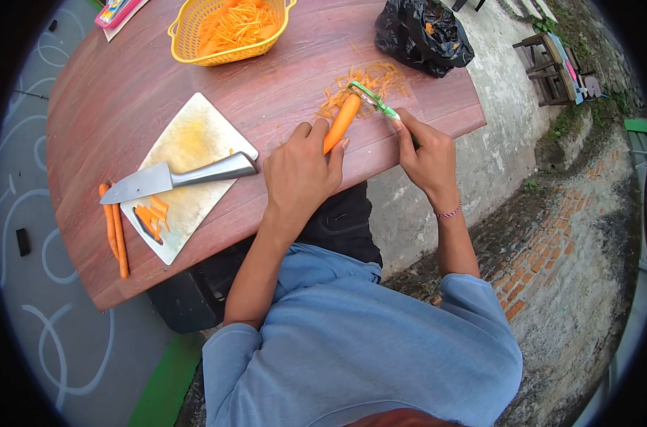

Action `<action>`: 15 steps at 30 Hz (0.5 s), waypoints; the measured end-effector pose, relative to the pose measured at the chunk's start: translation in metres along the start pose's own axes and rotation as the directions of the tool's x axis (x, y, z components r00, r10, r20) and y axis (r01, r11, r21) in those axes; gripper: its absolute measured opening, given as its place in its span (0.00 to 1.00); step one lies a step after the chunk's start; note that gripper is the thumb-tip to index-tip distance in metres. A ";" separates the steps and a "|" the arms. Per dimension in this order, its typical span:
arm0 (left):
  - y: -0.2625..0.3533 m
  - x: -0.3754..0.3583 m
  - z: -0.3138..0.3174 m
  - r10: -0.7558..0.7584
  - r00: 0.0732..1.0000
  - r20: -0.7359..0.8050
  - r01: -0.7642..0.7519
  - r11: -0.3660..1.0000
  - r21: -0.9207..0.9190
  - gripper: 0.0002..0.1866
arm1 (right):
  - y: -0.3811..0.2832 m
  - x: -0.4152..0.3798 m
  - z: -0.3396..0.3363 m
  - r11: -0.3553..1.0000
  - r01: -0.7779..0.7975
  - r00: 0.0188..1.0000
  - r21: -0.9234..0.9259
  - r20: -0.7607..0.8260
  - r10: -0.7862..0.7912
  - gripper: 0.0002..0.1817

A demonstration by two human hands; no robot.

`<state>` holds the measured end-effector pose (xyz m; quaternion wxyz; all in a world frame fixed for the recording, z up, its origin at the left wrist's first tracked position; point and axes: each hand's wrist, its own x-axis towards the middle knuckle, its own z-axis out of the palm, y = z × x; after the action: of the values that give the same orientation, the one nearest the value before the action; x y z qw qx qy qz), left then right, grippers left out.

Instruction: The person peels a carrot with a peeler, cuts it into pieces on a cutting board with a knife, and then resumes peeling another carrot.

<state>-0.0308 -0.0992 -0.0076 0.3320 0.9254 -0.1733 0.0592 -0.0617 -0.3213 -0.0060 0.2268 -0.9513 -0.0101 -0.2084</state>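
My left hand (306, 171) is wrapped round the lower end of an orange carrot (343, 121), which points up and away over the table. In my right hand (427, 153) is a green peeler (373, 98), its blade at the carrot's far end. Orange peelings (384, 77) lie scattered on the wood just beyond. To the left, a large knife (142, 183) with a metal handle rests across a white cutting board (188, 153). Cut carrot pieces (153, 215) are near the board's lower end, and thin carrots (116, 231) lie beside it.
A yellow basket (231, 54) of shredded carrot stands at the wooden table's (316, 43) far side. A black plastic bag (419, 43) sits near the right edge. A pink item (117, 12) is at the top left. Small wooden furniture (551, 67) stands on the ground at right.
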 end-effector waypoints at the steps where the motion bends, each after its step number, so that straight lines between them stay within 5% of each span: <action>1: 0.001 0.000 -0.001 0.003 1.000 -0.005 -0.003 1.000 -0.006 0.14 | -0.002 0.000 -0.002 1.000 0.001 1.000 -0.001 0.000 -0.001 0.12; 13: 0.001 -0.005 0.002 0.026 0.999 -0.023 -0.025 1.000 0.007 0.11 | 0.002 0.003 -0.008 0.996 0.036 0.999 -0.082 -0.019 -0.038 0.12; 15: 0.002 -0.006 0.002 0.016 1.000 -0.025 -0.016 1.000 0.002 0.11 | -0.008 -0.005 -0.012 0.987 0.140 0.988 0.075 0.046 -0.144 0.12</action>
<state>-0.0375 -0.0996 -0.0092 0.3328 0.9234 -0.1764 0.0737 -0.0718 -0.3188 0.0058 0.2448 -0.9445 -0.0912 -0.1991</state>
